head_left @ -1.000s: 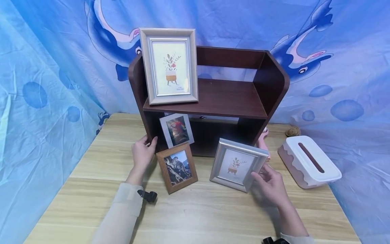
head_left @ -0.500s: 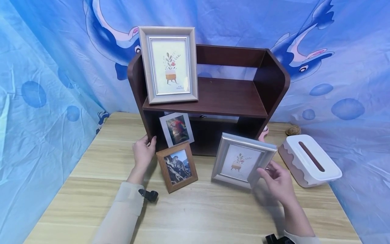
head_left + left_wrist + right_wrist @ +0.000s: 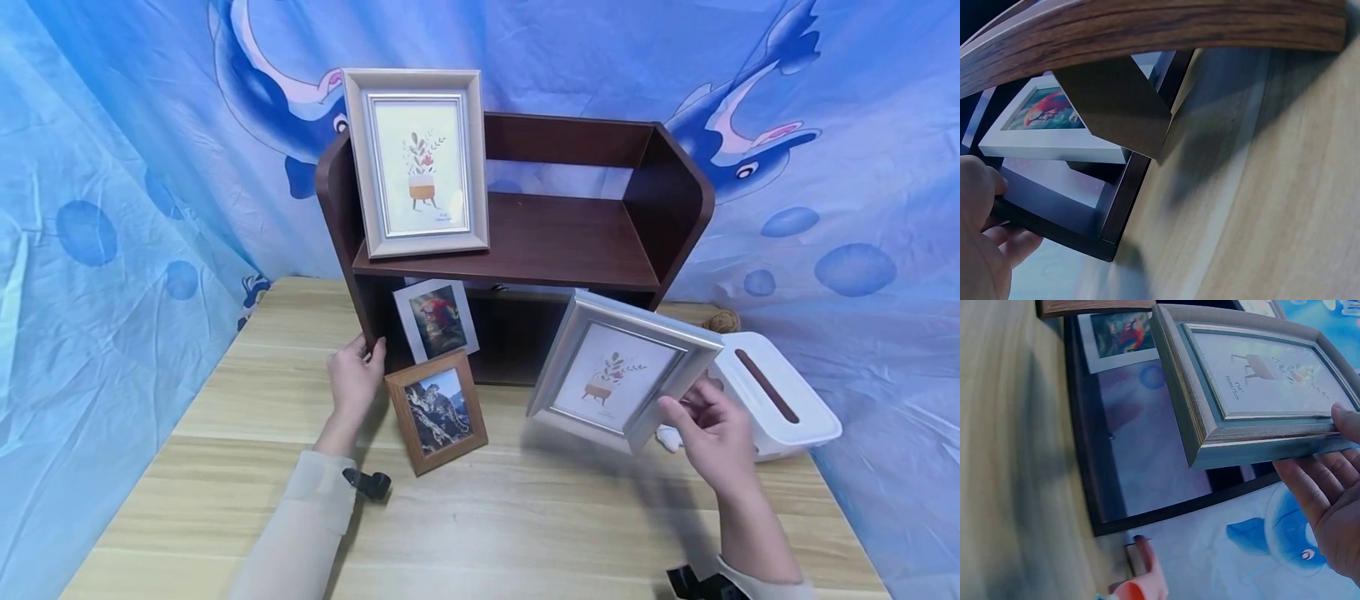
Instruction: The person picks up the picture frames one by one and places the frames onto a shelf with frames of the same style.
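While left hand (image 3: 354,379) pinches shelf (image 3: 573,237) side, right hand (image 3: 716,437) grips silver frame (image 3: 617,379), insert (image 3: 1266,378) lettered "10cmx15cm".

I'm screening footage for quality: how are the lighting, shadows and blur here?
Head view: bright, with soft shadows on the table beneath the held silver frame; left wrist: dimmer, a broad shadow crossing the table, its grain soft; right wrist: bluish cast, table blurred.

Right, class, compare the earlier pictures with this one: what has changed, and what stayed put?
The right hand has moved the silver frame upward and to the right, gripping it throughout. Nothing was let go. The left hand still holds the shelf; the brown frame and tissue box stayed put.
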`<control>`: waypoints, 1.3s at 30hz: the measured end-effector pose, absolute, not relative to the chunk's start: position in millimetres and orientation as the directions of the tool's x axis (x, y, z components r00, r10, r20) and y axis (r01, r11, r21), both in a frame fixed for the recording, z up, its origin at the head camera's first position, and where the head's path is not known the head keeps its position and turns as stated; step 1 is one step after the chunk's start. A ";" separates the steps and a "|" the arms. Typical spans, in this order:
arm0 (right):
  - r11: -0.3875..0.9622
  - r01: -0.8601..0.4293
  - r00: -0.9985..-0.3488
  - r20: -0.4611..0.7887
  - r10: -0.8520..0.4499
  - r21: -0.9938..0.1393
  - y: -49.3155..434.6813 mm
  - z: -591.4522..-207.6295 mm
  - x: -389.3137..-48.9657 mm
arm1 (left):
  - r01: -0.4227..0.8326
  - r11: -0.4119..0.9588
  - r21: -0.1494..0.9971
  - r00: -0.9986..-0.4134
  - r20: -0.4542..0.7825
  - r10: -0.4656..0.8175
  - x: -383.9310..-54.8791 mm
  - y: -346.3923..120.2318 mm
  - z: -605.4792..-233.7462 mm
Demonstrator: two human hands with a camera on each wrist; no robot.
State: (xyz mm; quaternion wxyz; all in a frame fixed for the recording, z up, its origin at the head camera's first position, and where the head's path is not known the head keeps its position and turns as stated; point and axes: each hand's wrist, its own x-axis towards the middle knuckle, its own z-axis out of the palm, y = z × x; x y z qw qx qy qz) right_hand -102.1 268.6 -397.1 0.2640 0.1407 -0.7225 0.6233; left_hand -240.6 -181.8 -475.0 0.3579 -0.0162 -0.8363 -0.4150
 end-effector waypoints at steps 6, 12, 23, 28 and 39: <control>0.053 -0.618 -0.780 0.620 0.078 -0.784 269.9 -374.3 -103.9 | 0.321 0.651 0.687 -0.746 0.607 -0.273 -240.2 -181.5 -474.3; -0.041 -0.629 -0.777 0.626 0.063 -0.776 272.0 -344.3 -104.9 | 0.315 0.654 0.687 -0.753 0.600 -0.268 -240.7 -182.2 -474.2; -0.087 -0.692 -0.722 0.689 0.065 -0.717 271.8 -300.6 -115.7 | 0.305 0.654 0.693 -0.765 0.587 -0.265 -241.6 -183.6 -475.9; -0.122 -0.690 -0.724 0.685 0.081 -0.714 269.9 -283.7 -120.4 | 0.308 0.660 0.685 -0.754 0.599 -0.269 -242.6 -183.2 -475.7; -0.248 -0.667 -0.732 0.680 0.045 -0.702 268.7 -249.4 -127.9 | 0.316 0.656 0.686 -0.753 0.602 -0.266 -242.0 -182.9 -476.0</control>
